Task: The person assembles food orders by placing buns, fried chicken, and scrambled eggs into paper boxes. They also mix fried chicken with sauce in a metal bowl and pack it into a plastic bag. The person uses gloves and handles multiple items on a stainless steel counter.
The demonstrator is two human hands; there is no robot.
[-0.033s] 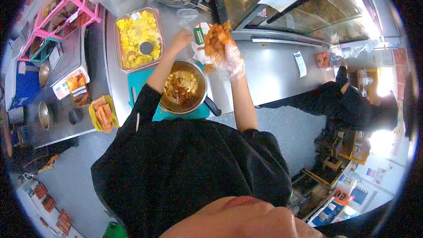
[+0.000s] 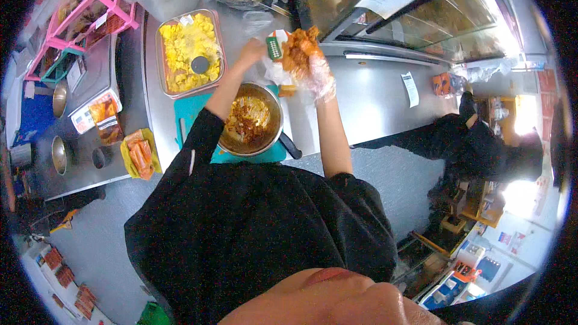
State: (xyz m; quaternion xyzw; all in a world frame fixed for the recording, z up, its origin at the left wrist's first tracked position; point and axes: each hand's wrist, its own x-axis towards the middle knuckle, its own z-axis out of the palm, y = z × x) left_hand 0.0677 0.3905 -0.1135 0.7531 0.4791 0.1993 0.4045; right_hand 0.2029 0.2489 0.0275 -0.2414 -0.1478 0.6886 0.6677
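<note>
My right hand (image 2: 321, 78), in a clear plastic glove, is closed on a piece of crispy, orange-brown fried chicken (image 2: 299, 48). Beside the chicken is a paper packet (image 2: 274, 48) in green, white and orange, with crumpled white paper (image 2: 276, 74) below it. My bare left hand (image 2: 251, 52) is right by the packet's left side; its fingers are blurred, so their grip is unclear. Below both hands stands a steel bowl (image 2: 276, 111) with a black handle (image 2: 291, 145), holding reddish-brown sauce and bits. It rests on a teal cutting board (image 2: 205, 107).
A clear tub (image 2: 161, 66) of yellow chunks with a dark round thing is left of my left arm. Further left are a yellow-green tray (image 2: 128, 159) of orange pieces and a pink rack (image 2: 65, 43). A glass display case (image 2: 415, 30) stands far right; a person in black (image 2: 448, 132) is at right.
My left hand has shifted slightly right, closer to the packet, and more of the packet shows. The chicken in my right hand has moved very slightly.
</note>
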